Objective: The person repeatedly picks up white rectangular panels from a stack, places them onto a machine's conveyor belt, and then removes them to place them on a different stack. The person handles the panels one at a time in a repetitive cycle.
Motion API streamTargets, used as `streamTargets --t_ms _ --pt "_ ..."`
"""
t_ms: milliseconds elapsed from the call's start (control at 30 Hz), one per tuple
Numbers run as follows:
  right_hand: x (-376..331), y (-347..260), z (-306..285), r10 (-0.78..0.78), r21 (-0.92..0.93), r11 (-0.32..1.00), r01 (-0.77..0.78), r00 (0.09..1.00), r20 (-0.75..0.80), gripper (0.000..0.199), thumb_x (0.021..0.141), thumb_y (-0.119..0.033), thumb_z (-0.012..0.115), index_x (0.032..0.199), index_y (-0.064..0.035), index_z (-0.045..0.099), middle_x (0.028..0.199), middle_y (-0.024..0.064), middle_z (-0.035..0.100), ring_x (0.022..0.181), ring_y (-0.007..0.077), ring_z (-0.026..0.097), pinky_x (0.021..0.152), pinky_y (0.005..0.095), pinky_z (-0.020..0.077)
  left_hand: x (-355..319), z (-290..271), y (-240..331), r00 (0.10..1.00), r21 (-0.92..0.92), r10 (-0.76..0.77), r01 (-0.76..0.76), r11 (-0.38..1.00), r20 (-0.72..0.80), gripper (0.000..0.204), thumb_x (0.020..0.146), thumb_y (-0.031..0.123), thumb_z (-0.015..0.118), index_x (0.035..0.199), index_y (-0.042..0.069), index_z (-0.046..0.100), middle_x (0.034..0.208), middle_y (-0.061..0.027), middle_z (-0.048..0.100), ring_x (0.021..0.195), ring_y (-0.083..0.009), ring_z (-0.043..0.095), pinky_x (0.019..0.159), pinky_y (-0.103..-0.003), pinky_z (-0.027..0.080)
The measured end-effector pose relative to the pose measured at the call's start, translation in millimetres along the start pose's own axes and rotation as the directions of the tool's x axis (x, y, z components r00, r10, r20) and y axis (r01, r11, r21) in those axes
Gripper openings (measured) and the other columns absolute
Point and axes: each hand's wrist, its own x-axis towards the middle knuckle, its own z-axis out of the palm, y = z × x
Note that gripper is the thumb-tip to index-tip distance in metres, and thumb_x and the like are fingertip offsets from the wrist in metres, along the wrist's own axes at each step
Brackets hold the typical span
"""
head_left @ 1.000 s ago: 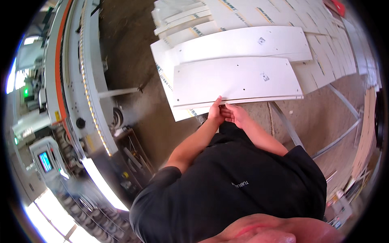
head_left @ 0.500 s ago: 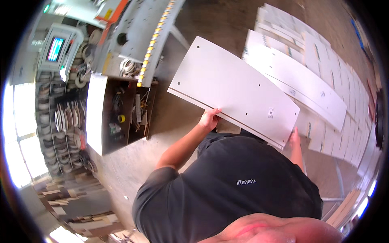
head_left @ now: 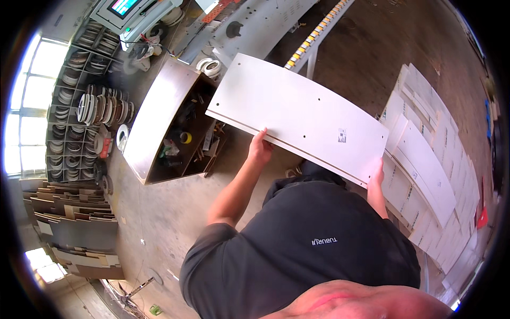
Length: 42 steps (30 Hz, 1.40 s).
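A long white board [head_left: 281, 101] with several small drilled holes, a groove along its near edge and a small printed label is held up in front of my body. My left hand [head_left: 260, 148] grips its near long edge, thumb on top and the other fingers hidden underneath. At the board's right end, my right hand [head_left: 376, 173] is closed on the short edge. The board hangs above the floor, its left end reaching over the corner of an open cabinet [head_left: 164, 117].
Stacked white panels [head_left: 425, 165] stand to the right. At the upper left is a grey machine [head_left: 249, 26] with a yellow roller rail [head_left: 319, 34] and a screen [head_left: 123, 6]. Racks of edge-band rolls [head_left: 66, 122] and leaning boards [head_left: 74, 228] line the left side.
I have turned left, so the panel stack has shifted right and the machine sits closer beyond the board. The board is still in both hands, which now show more fully.
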Motion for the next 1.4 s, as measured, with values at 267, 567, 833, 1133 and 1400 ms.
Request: streamTargets --t_ms 267,567,833,1133,1400 --pt "-26.3 -32.7 222.1 -0.062 0.266 0.964 0.026 0.990 0.126 0.072 0.094 -0.056 0.058 0.124 0.0089 0.065 0.114 0.0143 0.072 0.101 0.0265 0.071 0.086 0.0387 0.0580 117.0 -0.8 141.3 0.984 -0.116 0.106 -0.123 0.986 -0.142 0.044 0.102 0.030 0.056 0.138 0.005 0.049 0.129 -0.0081 0.061 0.113 -0.0236 0.060 0.087 -0.035 0.047" --pt "-110.0 -49.0 381.8 0.016 0.270 0.951 -0.153 0.892 0.451 0.054 0.105 -0.040 0.048 0.136 0.0037 0.055 0.130 0.0135 0.063 0.117 0.0250 0.064 0.101 0.0372 0.0499 221.3 -52.1 289.2 0.978 0.627 0.171 -0.061 0.777 -0.117 0.050 0.098 0.026 0.062 0.141 0.003 0.052 0.136 -0.0113 0.059 0.117 -0.0244 0.059 0.094 -0.042 0.049" --pt "-126.3 -42.1 429.9 -0.086 0.127 0.991 0.032 0.893 0.442 0.056 0.104 -0.037 0.053 0.139 0.0066 0.052 0.130 0.0158 0.063 0.116 0.0259 0.064 0.099 0.0372 0.0507 306.3 -135.3 504.2 0.717 0.810 0.694 -0.366 0.458 -0.068 0.043 0.095 0.021 0.065 0.133 0.001 0.058 0.116 -0.0078 0.067 0.097 -0.0160 0.065 0.077 -0.034 0.051" --pt "-148.6 -31.7 418.3 -0.019 -0.114 0.993 0.038 0.988 0.155 0.051 0.101 -0.047 0.055 0.131 -0.0054 0.060 0.116 0.0074 0.067 0.108 0.0180 0.064 0.083 0.0342 0.0522 458.1 -188.2 770.2 0.188 0.992 0.982 -0.113 0.050 -0.028 0.044 0.084 0.035 0.078 0.113 0.004 0.067 0.105 -0.0127 0.073 0.099 -0.0332 0.069 0.090 -0.043 0.053" --pt "-173.8 -17.8 401.9 -0.046 -0.357 0.933 0.039 0.999 -0.012 0.057 0.097 -0.060 0.055 0.137 -0.0190 0.055 0.122 -0.0004 0.064 0.102 0.0163 0.061 0.073 0.0343 0.0460 408.2 -156.0 794.6 0.205 0.964 0.946 -0.144 -0.225 0.251 0.030 0.088 0.039 0.078 0.094 0.011 0.071 0.095 -0.0068 0.074 0.089 -0.0278 0.070 0.079 -0.040 0.052"
